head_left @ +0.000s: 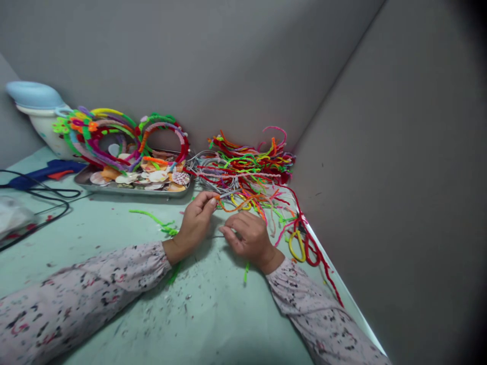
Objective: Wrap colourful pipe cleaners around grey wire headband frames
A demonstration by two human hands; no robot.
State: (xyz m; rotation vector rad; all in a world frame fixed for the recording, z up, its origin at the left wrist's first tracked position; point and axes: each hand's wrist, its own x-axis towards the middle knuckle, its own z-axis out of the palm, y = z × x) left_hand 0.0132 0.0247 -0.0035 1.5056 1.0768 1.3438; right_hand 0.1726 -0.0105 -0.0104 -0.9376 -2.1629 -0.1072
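Note:
My left hand (pixel 195 222) pinches an orange pipe cleaner (pixel 231 210) and a thin grey metal strip (pixel 230 193) between thumb and fingers. The pipe cleaner's loose end curves away to the right, towards the pile. Close beside it, my right hand (pixel 249 237) has its fingers curled in and the thumb near the index finger. What the right fingers hold, if anything, I cannot make out. A thin dark line, perhaps wire, shows between the hands. Bright green pipe cleaner pieces (pixel 148 215) lie by my left wrist, and another green bit (pixel 246 274) lies below my right hand.
Behind my hands is a tangled pile of coloured pipe cleaners (pixel 251 165). A metal tray (pixel 133 192) holds shells, with fuzzy headbands (pixel 163 124) on top. Yellow-and-red loop handles (pixel 297 247) lie rightward. A blue glue gun (pixel 34 175), black cord and pale-blue-lidded container (pixel 36 96) stand left.

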